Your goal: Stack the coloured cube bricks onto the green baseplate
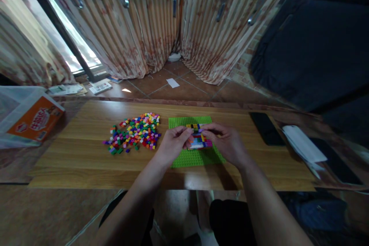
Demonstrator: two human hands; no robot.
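Observation:
A green studded baseplate (190, 159) lies on the wooden table in front of me. On it sits a low build of multicoloured toy building bricks (197, 145), with white, blue, red, yellow and pink pieces showing. My left hand (175, 140) is closed at the build's left side, thumb pressed against the fingers; whatever is between them is hidden. At the upper right of the build, my right hand (226, 143) pinches what looks like a small purple brick (201, 131). Both hands cover parts of the build and plate.
Many loose coloured bricks (141, 130) are spread on the table (95, 165) left of the baseplate. A black phone (266, 128) lies to the right, beside a white object (304, 144). A plastic bin with an orange label (36, 119) stands at the far left.

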